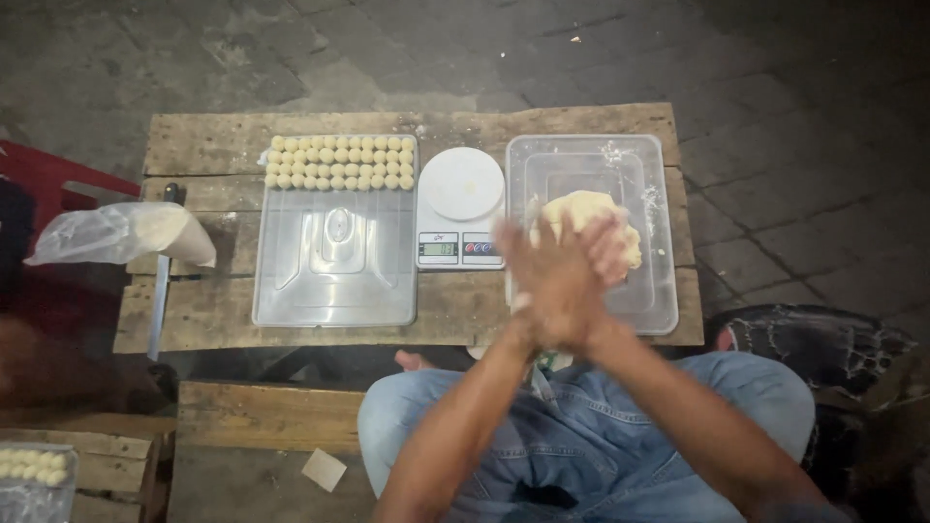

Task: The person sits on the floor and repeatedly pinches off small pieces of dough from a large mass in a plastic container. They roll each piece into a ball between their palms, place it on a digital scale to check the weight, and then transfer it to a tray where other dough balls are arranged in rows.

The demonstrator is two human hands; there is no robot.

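The left hand (542, 281) and right hand (591, 266) are pressed palm to palm above the near edge of the table, fingers flat and blurred; whatever sits between the palms is hidden, though it is probably a small piece of dough, so I cannot tell for certain that either hand holds anything. Just behind them the dough lump (581, 213) lies in the clear plastic tub (659, 291) at the right, within easy reach of both hands. Directly left of the tub stands a small white kitchen scale (463, 184), its round platform bare, placed between tub and tray so a piece can pass across it. Further left, an upturned clear tray lid (334, 281) serves as a board, with three neat rows of dough balls (337, 163) lined along its far edge, leaving the near part free. At the far left of the wooden table (194, 145) rests a plastic bag (116, 232) beside a long knife (160, 291).
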